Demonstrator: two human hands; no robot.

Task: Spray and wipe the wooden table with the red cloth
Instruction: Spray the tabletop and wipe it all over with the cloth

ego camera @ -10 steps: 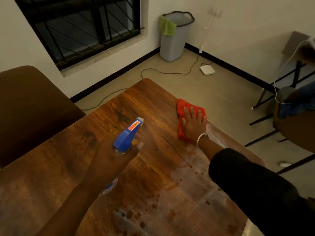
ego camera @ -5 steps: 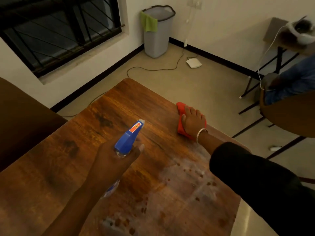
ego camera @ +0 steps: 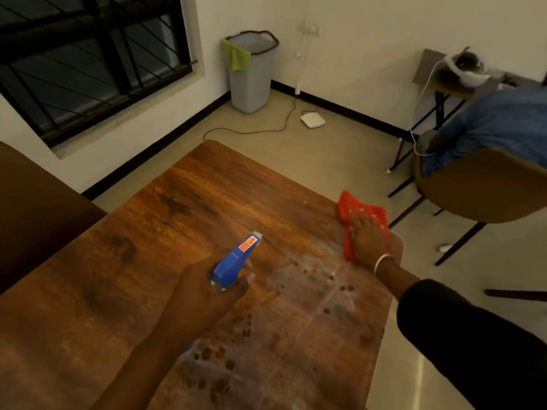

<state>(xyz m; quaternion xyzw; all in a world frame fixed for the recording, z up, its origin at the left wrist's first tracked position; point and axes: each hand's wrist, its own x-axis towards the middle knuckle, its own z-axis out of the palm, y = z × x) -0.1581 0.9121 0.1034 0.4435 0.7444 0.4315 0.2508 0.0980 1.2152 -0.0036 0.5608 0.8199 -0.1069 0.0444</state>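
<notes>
Head view
Wooden table: fills lower left and centre; pale wet haze and dark droplets on near right part, far half looks dry.
Red cloth: flat at right edge of table, close to far right corner, partly overhanging rim.
Right hand: palm down on cloth, fingers spread and pressed flat, not curled round it.
Left hand: fingers wrapped and clamped round neck of spray bottle; nozzle aimed across table toward far side.
Risk, cloth: so near rim, likely to slide off edge on an outward stroke.
Risk, spray: mist could overshoot onto floor, or land on wiping hand if aim drifts right.
Risk, streaks: wet patch near body may dry patchy if left unwiped.
Writing: red-orange label on blue sprayer head; text too small to read, possibly an arrow mark.
</notes>
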